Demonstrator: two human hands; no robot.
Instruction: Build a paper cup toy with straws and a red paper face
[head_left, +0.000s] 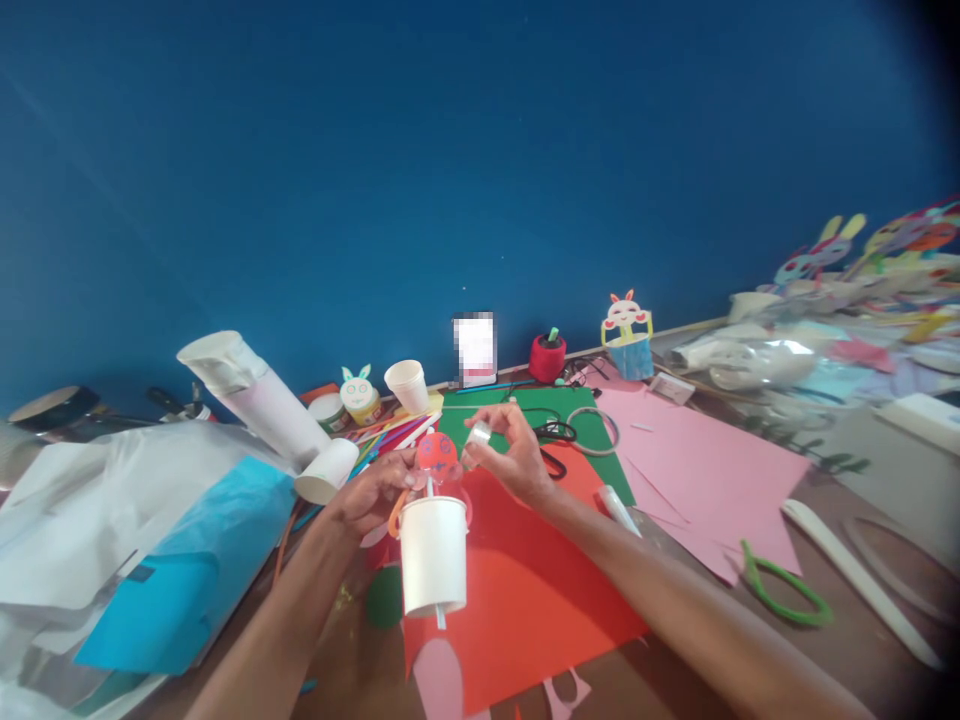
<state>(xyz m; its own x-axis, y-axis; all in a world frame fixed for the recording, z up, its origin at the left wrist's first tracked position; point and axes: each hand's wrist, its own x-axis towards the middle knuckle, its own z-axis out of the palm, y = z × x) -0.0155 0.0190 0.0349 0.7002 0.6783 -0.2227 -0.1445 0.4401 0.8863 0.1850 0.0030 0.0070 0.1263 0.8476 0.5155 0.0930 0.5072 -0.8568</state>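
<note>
Centrally, the left hand (375,494) is closed on the edge of a red paper face (437,453), above a white cup (433,555) threaded by a near-vertical stick (441,620); rightward, just beside the face, the right hand (516,458) pinches an apparent tape roll (478,437).

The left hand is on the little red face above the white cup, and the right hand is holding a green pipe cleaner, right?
Not quite: the head view shows the right hand holding a small roll of clear tape. The left hand is indeed at the red face above the white cup.
</note>
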